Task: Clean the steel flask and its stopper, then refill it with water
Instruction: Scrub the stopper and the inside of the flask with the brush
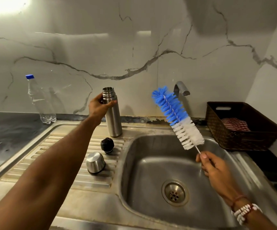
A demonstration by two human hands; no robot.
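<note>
Steel lies under both hands: a sink unit (142, 171), its ribbed drainboard below the left arm and its basin below the right hand. The left arm reaches far forward, and the left hand (99, 107) wraps thumb and fingers round the upper body of the open steel flask (113, 120), just under the threaded neck. The flask stands upright at the drainboard's back edge. The right hand (212, 165) is raised over the basin, pinching the thin wire stem of a blue-and-white bottle brush (176, 117) that slants up and leftward from the fingertips, its tip well apart from the flask's mouth. Right of that hand, a dark woven basket (217, 130) holds a striped cloth (234, 124). Far left of the left hand stands a clear plastic bottle (39, 100). Just right of the left forearm, on the drainboard, rest the steel cup (95, 162), mouth down, and the black stopper (107, 144), near the flask's base.
</note>
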